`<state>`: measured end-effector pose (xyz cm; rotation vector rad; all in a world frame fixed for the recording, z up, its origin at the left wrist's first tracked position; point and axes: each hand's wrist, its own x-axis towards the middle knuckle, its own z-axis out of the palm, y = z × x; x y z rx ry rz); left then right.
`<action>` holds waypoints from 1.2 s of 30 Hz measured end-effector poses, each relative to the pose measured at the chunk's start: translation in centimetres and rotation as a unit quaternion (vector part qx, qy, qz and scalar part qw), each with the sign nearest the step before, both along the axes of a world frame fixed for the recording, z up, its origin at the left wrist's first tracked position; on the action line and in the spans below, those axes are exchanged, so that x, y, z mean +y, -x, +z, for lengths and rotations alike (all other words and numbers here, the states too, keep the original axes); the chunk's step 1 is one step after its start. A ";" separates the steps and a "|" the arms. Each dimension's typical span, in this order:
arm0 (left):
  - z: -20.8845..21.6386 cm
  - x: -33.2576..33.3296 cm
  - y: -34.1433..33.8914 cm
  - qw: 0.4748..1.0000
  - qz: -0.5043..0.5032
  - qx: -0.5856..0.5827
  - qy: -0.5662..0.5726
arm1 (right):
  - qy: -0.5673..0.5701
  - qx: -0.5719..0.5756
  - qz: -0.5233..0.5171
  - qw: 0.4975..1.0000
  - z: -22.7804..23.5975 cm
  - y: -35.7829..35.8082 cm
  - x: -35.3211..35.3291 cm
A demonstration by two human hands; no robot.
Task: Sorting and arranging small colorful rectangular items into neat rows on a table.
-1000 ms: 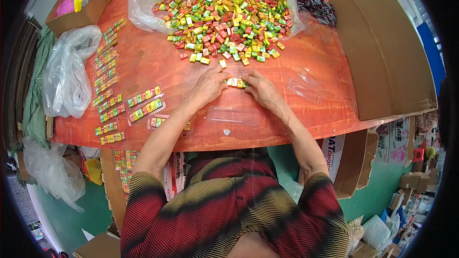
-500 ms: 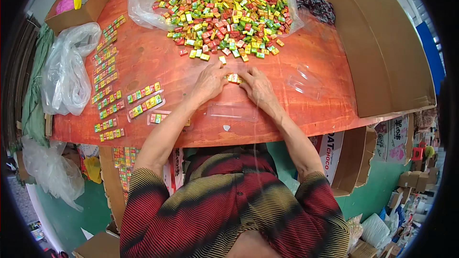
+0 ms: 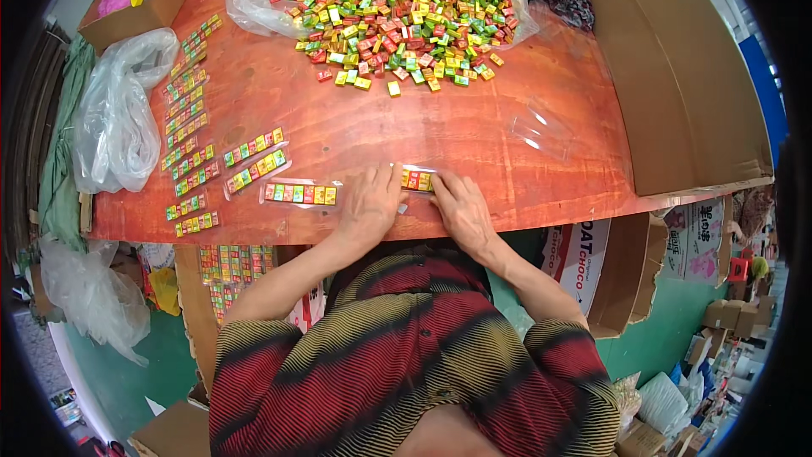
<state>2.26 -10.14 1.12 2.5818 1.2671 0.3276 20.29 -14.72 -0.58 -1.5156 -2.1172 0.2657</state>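
Near the table's front edge, a short row of small red and yellow boxes [image 3: 417, 179] lies in a clear plastic tray, partly covered by my fingers. My left hand [image 3: 370, 205] is closed at the left end of the row, its thumb mostly hidden. At the other end my right hand [image 3: 463, 210] grips with bent fingers. Just left of my left hand, a filled clear tray [image 3: 300, 193] holds another row of little boxes. Two more filled trays [image 3: 256, 171] rest slanted beyond it.
A big heap of small coloured boxes [image 3: 406, 25] spills from a clear bag at the back. Several filled rows [image 3: 193, 171] line the left side beside a plastic bag [image 3: 118, 118]. At right are an unfilled clear tray [image 3: 541, 131] and a tall cardboard box [image 3: 677, 76].
Both hands have moved toward me with the row of boxes, from below the heap to the clear tray near the front edge. The filled tray at left is now uncovered.
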 end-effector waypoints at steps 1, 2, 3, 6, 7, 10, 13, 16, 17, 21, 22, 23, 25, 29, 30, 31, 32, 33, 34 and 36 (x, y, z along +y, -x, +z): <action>-0.8 -0.6 0.2 0.997 -0.017 -0.004 -0.078 | -0.022 -0.051 0.001 0.998 -0.7 0.0 -0.6; -1.4 -1.0 0.3 0.987 -0.034 -0.008 -0.156 | -0.044 -0.101 0.003 0.994 -1.0 0.0 -1.1; -1.3 -1.4 0.4 0.987 -0.035 -0.007 -0.154 | -0.042 -0.100 0.003 0.994 -0.7 0.4 -1.6; -0.8 -1.9 0.2 0.990 -0.028 0.024 -0.139 | 0.041 -0.116 -0.026 0.992 0.1 1.1 -2.3; -0.6 -2.0 0.1 0.989 -0.026 0.028 -0.144 | 0.073 -0.100 -0.016 0.992 0.1 0.9 -2.3; -0.6 -2.0 0.2 0.991 -0.027 0.023 -0.126 | 0.105 -0.100 0.005 0.989 0.6 0.5 -2.3; -1.2 -1.9 0.4 0.995 -0.029 -0.006 -0.098 | 0.099 -0.111 0.020 0.989 0.7 0.2 -2.2; -1.1 -1.9 0.4 0.996 -0.027 -0.023 -0.083 | 0.099 -0.107 0.018 0.989 0.5 0.4 -2.2; -1.1 -2.0 0.4 0.997 -0.028 -0.019 -0.075 | 0.103 -0.107 0.011 0.989 0.5 0.4 -2.2; -1.0 -2.0 0.3 0.999 -0.021 0.012 -0.036 | 0.107 -0.097 0.010 0.989 0.4 0.5 -2.2; -1.0 -2.1 0.3 0.998 -0.020 0.024 -0.052 | 0.106 -0.101 0.010 0.989 0.3 0.5 -2.2; -1.0 -2.2 0.3 0.997 -0.019 0.037 -0.068 | 0.104 -0.104 0.009 0.989 0.3 0.5 -2.3; -1.4 -2.2 0.3 0.999 -0.018 0.014 -0.046 | 0.098 -0.102 0.008 0.990 0.3 0.5 -2.3; -1.1 -2.1 0.4 0.999 -0.033 -0.019 -0.009 | 0.099 -0.129 0.005 0.987 0.5 0.6 -2.3; -0.8 -2.1 0.3 0.999 -0.039 -0.021 -0.010 | 0.098 -0.131 -0.001 0.987 0.6 0.7 -2.2; -0.4 -2.0 0.3 0.999 -0.029 0.010 -0.015 | 0.098 -0.118 0.005 0.988 0.8 0.8 -2.0; -0.2 -1.9 0.2 0.999 -0.019 0.041 -0.019 | 0.099 -0.105 0.012 0.989 0.9 0.9 -1.8; -0.3 -1.9 0.3 0.999 -0.025 0.038 -0.022 | 0.097 -0.108 0.005 0.989 0.9 1.0 -1.5; -0.4 -1.9 0.5 0.999 -0.002 0.033 -0.020 | 0.103 -0.072 0.031 0.992 0.7 1.1 -1.1; -0.6 -2.0 0.6 0.999 0.031 0.019 -0.024 | 0.094 -0.013 0.068 0.993 1.0 0.5 -0.6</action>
